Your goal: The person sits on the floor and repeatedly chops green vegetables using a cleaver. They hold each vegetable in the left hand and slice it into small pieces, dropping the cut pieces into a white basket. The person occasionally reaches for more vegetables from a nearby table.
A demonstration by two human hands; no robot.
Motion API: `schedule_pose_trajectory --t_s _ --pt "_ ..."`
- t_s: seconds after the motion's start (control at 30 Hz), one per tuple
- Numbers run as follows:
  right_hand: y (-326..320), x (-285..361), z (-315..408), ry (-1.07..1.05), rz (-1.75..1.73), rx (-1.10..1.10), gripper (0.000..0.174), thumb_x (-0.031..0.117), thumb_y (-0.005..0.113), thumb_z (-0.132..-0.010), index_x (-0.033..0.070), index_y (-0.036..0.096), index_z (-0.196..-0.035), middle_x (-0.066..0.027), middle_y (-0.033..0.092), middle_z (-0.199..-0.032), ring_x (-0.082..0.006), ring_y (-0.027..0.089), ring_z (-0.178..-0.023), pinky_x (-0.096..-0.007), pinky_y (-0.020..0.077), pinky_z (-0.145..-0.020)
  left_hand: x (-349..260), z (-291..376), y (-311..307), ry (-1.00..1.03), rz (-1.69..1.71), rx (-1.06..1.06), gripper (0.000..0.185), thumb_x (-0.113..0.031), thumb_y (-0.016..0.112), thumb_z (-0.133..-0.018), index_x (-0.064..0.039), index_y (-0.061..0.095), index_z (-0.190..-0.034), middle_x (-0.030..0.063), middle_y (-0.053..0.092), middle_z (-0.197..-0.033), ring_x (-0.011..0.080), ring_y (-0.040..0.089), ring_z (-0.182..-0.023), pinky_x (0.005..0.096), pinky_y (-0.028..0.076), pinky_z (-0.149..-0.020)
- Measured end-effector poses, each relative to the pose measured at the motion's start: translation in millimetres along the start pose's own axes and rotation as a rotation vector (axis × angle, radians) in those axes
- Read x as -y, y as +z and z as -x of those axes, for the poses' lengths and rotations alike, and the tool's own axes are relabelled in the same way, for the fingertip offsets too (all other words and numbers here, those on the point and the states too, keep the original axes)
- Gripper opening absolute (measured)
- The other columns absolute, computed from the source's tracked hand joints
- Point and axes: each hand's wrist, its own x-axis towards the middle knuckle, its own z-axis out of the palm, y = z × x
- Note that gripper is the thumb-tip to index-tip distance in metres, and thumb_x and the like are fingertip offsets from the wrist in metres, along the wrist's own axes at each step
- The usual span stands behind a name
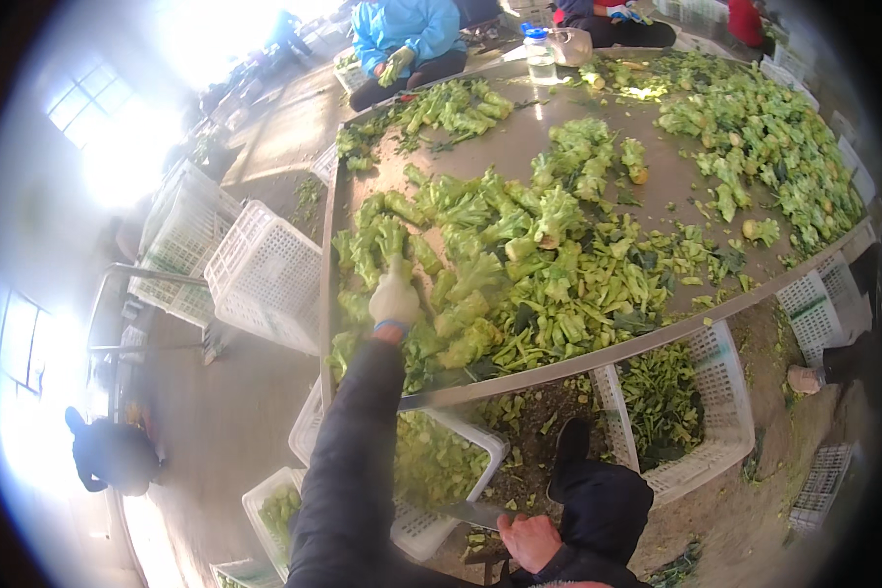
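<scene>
My left hand (395, 300), in a pale glove with a blue cuff, reaches over the left side of the metal-topped table. It closes around the lower end of a green broccoli stalk (392, 237) whose branched top points away from me; its fingertips are mostly hidden. Around it lie more trimmed broccoli stalks (478, 275) in a loose heap. Low in the view, my bare right hand (529, 542) grips a knife (474, 514) by its handle. The broad blade points left, above a white plastic crate (496, 445) holding green trimmings (437, 459).
The table's metal rim (514, 384) curves in front of me. Another crate of cuttings (728, 400) stands right of my legs. White crates (268, 275) lean beyond the left edge. A water bottle (540, 59) stands at the far side, near a seated person in a blue jacket (404, 33).
</scene>
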Motion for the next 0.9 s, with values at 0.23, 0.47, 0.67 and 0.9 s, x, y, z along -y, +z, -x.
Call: schedule_pose_trajectory --t_s 0.23,0.47,0.67,0.9 --pt "15.4 -6.0 -3.5 0.031 -0.097 -0.045 0.02 0.014 0.059 -0.098 -0.001 0.065 -0.109 -0.0206 0.073 -0.081 -0.0409 0.074 -0.07 -0.0543 0.0581 -0.065 11.9 121.7 -130.0 -0.23 0.997 -0.001 0.049 -0.038 0.061 -0.109 -0.007 0.063 -0.147 -0.0038 0.062 -0.096 0.0052 0.056 -0.081 0.0251 0.047 -0.066" --pt "18.5 12.5 -1.4 0.163 -0.212 -0.326 0.026 0.018 0.066 -0.094 0.002 0.067 -0.116 -0.0228 0.075 -0.095 -0.044 0.074 -0.089 -0.0563 0.0565 -0.078 76.8 363.4 -153.1 -0.361 1.347 0.028 0.039 -0.038 0.054 -0.115 -0.008 0.065 -0.138 -0.0023 0.06 -0.095 0.005 0.049 -0.066 0.0204 0.038 -0.054" --pt "3.0 63.7 27.5 -0.018 -0.246 -0.621 0.041 0.014 0.065 -0.095 0.003 0.063 -0.135 -0.0202 0.073 -0.101 -0.0422 0.073 -0.086 -0.0537 0.0574 -0.074 66.8 492.0 -119.5 -0.672 1.778 0.338 0.034 -0.027 0.058 -0.112 -0.005 0.062 -0.138 0.0041 0.066 -0.101 0.0097 0.057 -0.073 0.0218 0.044 -0.055" --pt "-12.5 99.4 81.8 -0.443 0.189 -0.667 0.074 0.005 0.064 -0.089 0.011 0.052 -0.161 -0.008 0.053 -0.081 -0.0272 0.064 -0.071 -0.0405 0.0556 -0.062 64.9 546.0 -72.2 -0.034 1.066 0.196 0.04 -0.02 0.076 -0.099 -0.004 0.065 -0.134 0.0151 0.073 -0.118 0.0298 0.07 -0.11 0.0418 0.056 -0.094"
